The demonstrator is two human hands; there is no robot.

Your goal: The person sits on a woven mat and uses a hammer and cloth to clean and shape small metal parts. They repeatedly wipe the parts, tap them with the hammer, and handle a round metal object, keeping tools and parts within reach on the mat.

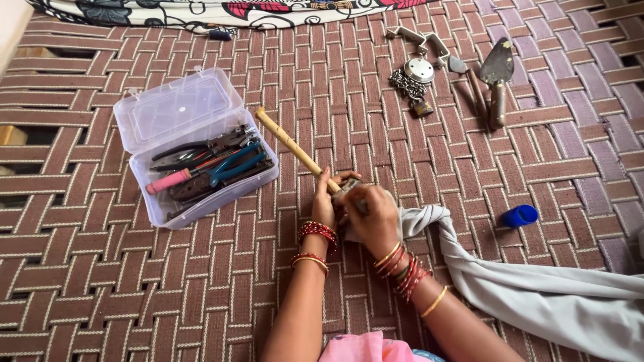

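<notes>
I am gripping the hammer (302, 153) near its head with my left hand (325, 201), its wooden handle lying on the woven cot (100, 281). My right hand (372, 214) is pressing the grey cloth (537, 288) against the head, beside the open toolbox (194, 151).

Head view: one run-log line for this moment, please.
left hand: grips wooden handle | right hand: on tool head with grey cloth | open tool box: left of hands | blue cap: right

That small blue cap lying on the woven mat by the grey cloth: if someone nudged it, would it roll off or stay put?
The blue cap looks round and lies on its side, so it would probably roll. The woven mat has ridges and gaps that would likely stop it soon. It seems small plastic, probably light.
</notes>
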